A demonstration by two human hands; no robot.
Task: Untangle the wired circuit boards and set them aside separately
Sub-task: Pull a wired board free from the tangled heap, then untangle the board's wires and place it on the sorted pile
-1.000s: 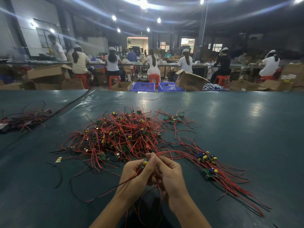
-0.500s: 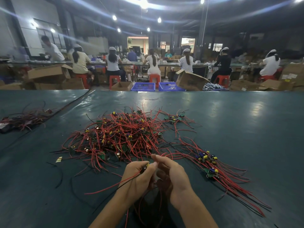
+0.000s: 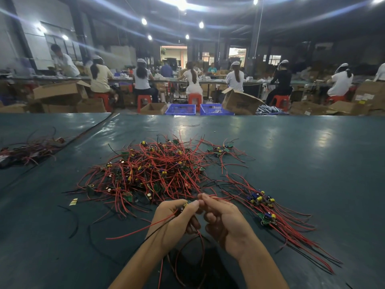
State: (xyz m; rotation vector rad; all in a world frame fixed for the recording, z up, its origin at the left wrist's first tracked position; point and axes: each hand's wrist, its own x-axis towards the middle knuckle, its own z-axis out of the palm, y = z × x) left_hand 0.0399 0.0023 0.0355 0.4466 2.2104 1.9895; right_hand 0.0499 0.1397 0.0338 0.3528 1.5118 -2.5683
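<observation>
Together, left hand (image 3: 173, 222) pinches board (image 3: 184, 206), right hand (image 3: 225, 224) wire (image 3: 216, 197) — pile (image 3: 154, 170) beyond

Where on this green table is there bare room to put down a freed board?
The widest bare patch is the table's right side, beyond the laid-out boards and their fanned wires. A mostly bare strip also runs between the tangled pile and the table's far edge. The middle is crowded, and loose black wires litter the near left.

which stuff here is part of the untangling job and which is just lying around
Job: left hand gripping one board; right hand pinching a red wire; tangled pile; separated boards.
Lying about: yellow scrap; blue baskets; cardboard box.
</observation>
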